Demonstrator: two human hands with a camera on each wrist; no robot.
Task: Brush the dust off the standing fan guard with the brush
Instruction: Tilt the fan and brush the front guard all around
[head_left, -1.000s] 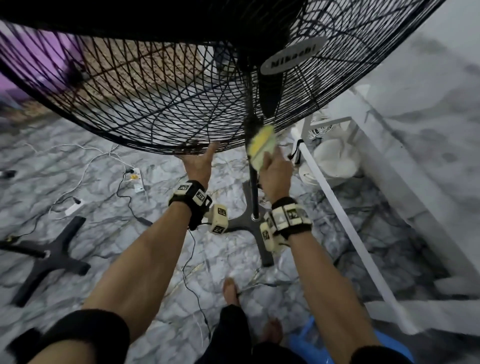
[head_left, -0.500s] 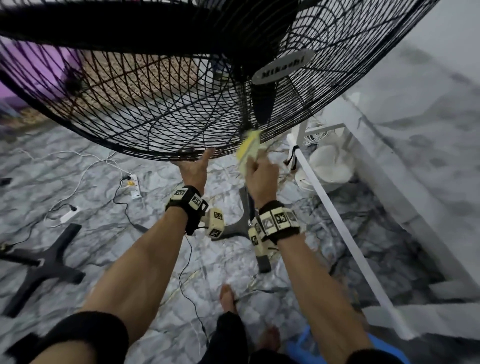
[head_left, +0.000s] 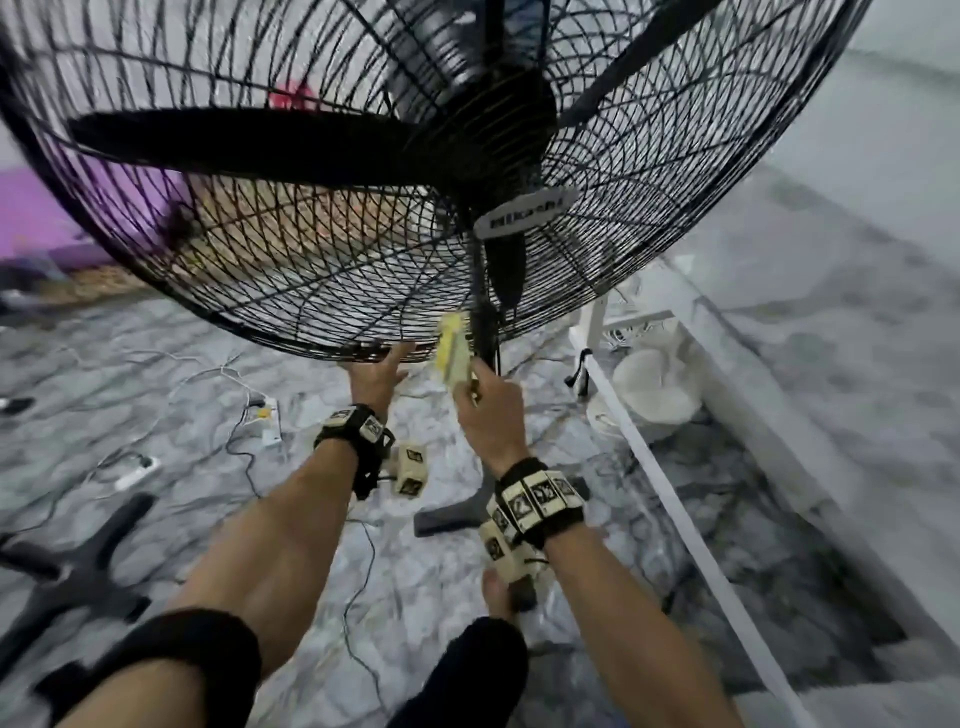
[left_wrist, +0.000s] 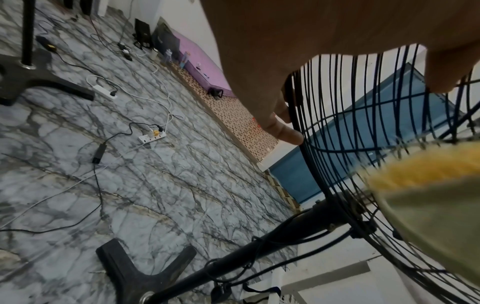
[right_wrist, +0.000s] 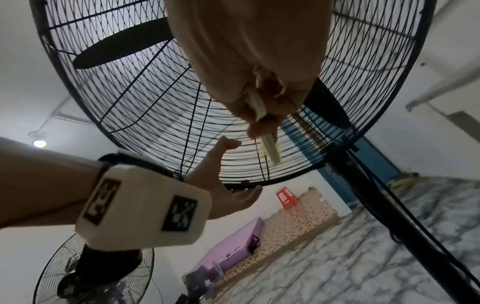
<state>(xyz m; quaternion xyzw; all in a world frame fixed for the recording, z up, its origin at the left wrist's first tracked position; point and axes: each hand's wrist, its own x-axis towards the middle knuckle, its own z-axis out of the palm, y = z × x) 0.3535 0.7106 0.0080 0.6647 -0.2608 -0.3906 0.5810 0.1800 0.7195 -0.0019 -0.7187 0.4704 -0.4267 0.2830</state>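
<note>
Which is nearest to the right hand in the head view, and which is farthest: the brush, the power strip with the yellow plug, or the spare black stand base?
1. Brush: held in the right hand, at the fan guard's lower edge.
2. Power strip: on the floor, to the left.
3. Spare stand base: on the floor, far left.

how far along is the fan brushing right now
Done: cannot tell; dust is not visible on the guard, so no cleaned patch shows. In hand: right hand holds the brush at the guard's lower edge by the pole; left hand grips the guard beside it. Left: likely the wires higher up.
</note>
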